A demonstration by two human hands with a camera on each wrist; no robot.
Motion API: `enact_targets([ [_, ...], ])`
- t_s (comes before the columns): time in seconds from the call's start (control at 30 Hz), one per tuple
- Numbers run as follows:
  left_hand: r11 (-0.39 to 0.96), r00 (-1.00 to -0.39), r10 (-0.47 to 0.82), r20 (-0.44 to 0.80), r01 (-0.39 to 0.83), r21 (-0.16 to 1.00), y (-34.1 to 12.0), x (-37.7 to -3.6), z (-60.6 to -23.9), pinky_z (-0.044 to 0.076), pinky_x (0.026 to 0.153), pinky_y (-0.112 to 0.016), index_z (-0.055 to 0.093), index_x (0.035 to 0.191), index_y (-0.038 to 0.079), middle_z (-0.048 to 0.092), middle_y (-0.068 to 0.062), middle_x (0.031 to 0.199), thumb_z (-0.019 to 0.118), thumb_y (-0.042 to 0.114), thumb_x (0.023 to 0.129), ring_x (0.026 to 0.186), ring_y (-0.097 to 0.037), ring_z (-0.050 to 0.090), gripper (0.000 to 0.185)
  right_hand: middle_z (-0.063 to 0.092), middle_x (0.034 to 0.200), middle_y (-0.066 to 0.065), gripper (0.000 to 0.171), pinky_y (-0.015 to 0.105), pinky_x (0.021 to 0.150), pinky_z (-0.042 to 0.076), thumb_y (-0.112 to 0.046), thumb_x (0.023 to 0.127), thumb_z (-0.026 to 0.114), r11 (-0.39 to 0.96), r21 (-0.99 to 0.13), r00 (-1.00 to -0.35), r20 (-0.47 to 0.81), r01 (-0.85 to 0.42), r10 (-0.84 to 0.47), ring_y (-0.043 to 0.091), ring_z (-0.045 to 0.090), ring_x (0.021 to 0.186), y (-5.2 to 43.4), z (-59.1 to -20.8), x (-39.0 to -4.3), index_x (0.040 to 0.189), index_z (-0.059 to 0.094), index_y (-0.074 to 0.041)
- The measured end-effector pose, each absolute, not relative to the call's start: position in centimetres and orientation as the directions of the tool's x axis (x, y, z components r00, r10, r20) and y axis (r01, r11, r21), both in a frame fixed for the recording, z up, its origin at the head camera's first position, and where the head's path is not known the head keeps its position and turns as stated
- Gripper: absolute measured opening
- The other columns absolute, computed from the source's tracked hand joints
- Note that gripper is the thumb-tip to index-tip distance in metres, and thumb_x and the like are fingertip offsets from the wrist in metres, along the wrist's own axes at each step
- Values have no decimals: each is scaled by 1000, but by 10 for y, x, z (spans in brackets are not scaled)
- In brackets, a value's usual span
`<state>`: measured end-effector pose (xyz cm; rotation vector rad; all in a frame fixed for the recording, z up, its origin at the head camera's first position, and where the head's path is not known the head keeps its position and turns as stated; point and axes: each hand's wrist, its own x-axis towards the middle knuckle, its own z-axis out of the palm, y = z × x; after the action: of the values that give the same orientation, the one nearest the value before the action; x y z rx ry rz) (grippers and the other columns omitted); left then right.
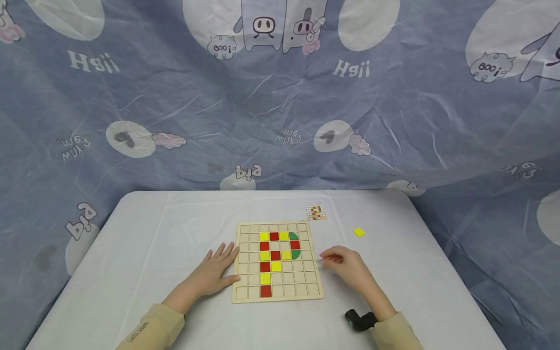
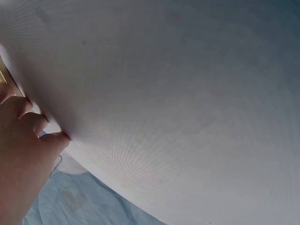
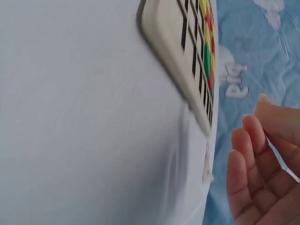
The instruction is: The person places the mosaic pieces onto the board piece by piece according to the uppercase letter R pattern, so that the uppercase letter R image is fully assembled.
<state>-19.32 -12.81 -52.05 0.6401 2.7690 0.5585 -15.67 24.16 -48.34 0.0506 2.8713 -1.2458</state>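
One wooden grid board point(image 1: 278, 261), square and pale, near the front edge of the white cloth-covered surface point(image 1: 153, 233); holds 6 yellow squares, 5 red squares, 2 green curved pieces; left hand point(image 1: 214, 273) flat against board's left edge, fingers straight and spread; right hand point(image 1: 347, 267) just right of board, fingers loosely curled, holding nothing; one loose yellow tile point(image 1: 358, 232) toward right edge; one small pattern card point(image 1: 315, 212) beyond board.

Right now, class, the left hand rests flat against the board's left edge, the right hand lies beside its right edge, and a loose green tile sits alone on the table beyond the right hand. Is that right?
Not quite: the head view shows the loose tile is yellow, not green. The rest stands: the left hand rests flat against the board at its left edge, and the right hand lies beside its right edge.
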Motion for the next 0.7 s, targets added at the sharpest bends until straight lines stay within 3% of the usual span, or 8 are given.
enact_targets([
  [0.3,830,-874,463,-149,369,418,-128,-193,-520,13,121,-61,31,155,12,25,-11,163,65,50,90,152,-37,15,82,72,98,2,21,25,73,53,-15,86,76,723,-672,-987,-83,159,140,16,66,90,303,-493,-128,107,73,-10],
  [0.57,831,-872,467,-149,375,411,-127,-194,-520,14,121,-61,31,155,12,25,-11,163,65,50,90,152,-37,15,83,71,110,11,39,38,80,56,-19,79,83,738,-636,-974,-162,225,156,24,66,97,329,-498,-114,113,70,-5],
  [0.7,830,-872,469,-142,380,408,-128,-194,-521,15,121,-62,31,155,12,26,-11,163,65,50,90,152,-37,16,82,68,109,10,47,34,77,53,-19,73,87,759,-607,-970,-192,234,146,22,62,96,332,-498,-111,114,70,-4],
])
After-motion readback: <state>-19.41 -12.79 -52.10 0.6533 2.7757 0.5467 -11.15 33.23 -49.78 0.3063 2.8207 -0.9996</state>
